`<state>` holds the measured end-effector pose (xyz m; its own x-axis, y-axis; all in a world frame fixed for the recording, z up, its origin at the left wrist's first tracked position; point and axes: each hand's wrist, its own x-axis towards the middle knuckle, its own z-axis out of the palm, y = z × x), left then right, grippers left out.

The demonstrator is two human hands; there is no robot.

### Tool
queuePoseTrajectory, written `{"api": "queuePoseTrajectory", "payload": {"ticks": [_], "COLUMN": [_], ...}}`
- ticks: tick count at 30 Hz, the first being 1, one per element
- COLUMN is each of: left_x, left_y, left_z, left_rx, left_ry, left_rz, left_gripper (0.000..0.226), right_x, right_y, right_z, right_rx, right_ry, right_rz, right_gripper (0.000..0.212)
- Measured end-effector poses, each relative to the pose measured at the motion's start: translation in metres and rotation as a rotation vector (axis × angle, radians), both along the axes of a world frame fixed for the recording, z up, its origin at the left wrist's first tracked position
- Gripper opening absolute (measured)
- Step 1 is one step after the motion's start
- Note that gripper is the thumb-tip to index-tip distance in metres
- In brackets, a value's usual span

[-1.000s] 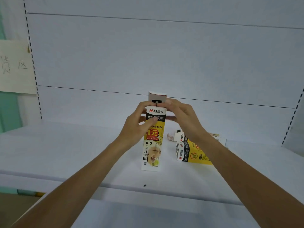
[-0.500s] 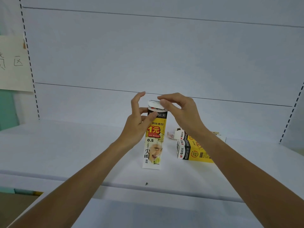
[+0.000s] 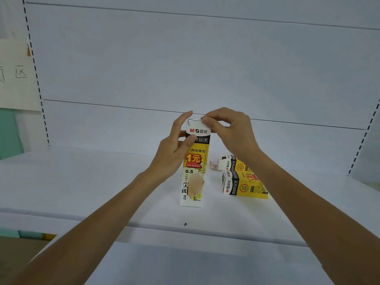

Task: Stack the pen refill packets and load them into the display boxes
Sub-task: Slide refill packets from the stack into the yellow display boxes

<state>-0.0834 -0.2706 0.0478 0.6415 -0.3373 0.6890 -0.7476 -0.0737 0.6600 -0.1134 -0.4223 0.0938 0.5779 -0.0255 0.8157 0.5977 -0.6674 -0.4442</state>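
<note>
A tall yellow, white and black display box (image 3: 194,173) stands upright on the white shelf (image 3: 82,182). My left hand (image 3: 174,149) grips its upper part, thumb across the black band and fingers behind. My right hand (image 3: 228,132) pinches the white top flap at the box's upper right corner. Two more boxes of the same kind (image 3: 240,182) lie flat on the shelf to the right, partly hidden behind my right forearm.
The white back wall (image 3: 205,68) of the shelf unit rises close behind the box. A paper sign with handwriting (image 3: 16,75) hangs at the left. A lower shelf edge (image 3: 205,235) runs across the front, with a small dark speck (image 3: 185,224) on it.
The top flap, upright a second ago, has been folded down onto the box top. My left index finger has lifted beside the flap and my right hand now pinches its corner.
</note>
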Motion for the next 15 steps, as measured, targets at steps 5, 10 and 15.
{"api": "queuePoseTrajectory", "payload": {"ticks": [5, 10, 15], "left_x": [0.0, 0.001, 0.0], "left_y": [-0.002, -0.005, -0.007], "left_z": [-0.002, -0.002, -0.002], "left_rx": [-0.002, -0.024, -0.076], "left_ry": [-0.029, -0.032, -0.032], "left_rz": [0.039, 0.073, 0.094], "left_gripper": [0.033, 0.034, 0.021], "right_x": [-0.003, -0.002, -0.003], "right_y": [0.002, 0.01, 0.008], "right_z": [-0.003, -0.012, -0.023], "right_rx": [-0.029, -0.018, 0.044], "right_ry": [-0.02, -0.052, 0.01], "right_rz": [-0.008, -0.037, 0.07], "right_gripper": [0.011, 0.011, 0.008]}}
